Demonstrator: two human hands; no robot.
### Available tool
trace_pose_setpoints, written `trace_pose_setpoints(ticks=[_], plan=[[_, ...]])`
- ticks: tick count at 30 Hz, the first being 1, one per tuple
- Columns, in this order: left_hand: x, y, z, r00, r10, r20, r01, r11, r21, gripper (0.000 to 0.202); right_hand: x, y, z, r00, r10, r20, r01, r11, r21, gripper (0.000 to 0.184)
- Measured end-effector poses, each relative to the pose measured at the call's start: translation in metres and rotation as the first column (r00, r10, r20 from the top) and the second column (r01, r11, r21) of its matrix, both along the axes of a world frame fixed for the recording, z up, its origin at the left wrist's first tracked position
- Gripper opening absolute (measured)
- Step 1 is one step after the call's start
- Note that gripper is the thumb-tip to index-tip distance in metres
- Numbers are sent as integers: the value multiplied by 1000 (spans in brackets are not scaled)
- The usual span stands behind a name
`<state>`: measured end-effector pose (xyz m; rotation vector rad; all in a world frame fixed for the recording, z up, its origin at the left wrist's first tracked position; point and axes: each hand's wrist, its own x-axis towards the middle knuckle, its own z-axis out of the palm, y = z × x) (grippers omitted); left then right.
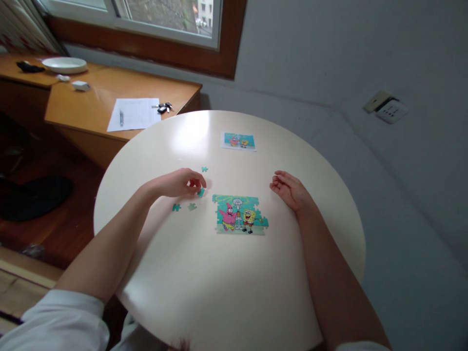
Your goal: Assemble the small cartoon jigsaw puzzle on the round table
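A partly joined cartoon jigsaw puzzle (239, 215) lies on the round white table (219, 287), with an uneven right edge. To its left, my left hand (183, 183) is closed, thumb and fingertips pinching a small teal puzzle piece (201, 192) at the tabletop. Loose pieces lie around that hand: a teal one (204, 169) beyond it, another teal one (176, 207) and a pale green one (192, 207) nearer me. Right of the puzzle, my right hand (290, 191) rests with its palm turned inward, fingers loosely bent and apart, holding nothing.
A small reference picture (239, 141) lies at the table's far side. Behind on the left, a wooden desk (98, 87) carries paper (133, 114) with a pen, keys (163, 107) and a white dish (65, 65). The wall with a socket (392, 111) stands at right.
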<state>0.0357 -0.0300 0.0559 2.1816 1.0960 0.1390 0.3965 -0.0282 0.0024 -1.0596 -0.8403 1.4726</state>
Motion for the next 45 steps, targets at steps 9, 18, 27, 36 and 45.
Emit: trace_pose_setpoints(ticks=[9,18,27,36,45], plan=[[2,-2,3,1000,15,9,-15,1000,-20,27,1,-1,0,1000,0,9,0,1000,-1,18],[4,-3,3,1000,14,25,-14,1000,-16,16,3,1,-2,999,11,33,-11,1000,15,17],[8,-5,5,999,17,32,-17,1000,-3,14,4,1,-3,999,23,41,-24,1000,19,18],[10,-6,6,1000,6,18,-6,1000,-12,24,4,1,-3,999,22,42,-23,1000,19,18],[11,-8,8,1000,-8,23,9,999,-32,12,1,0,0,1000,-20,20,20,1000,-1,16]])
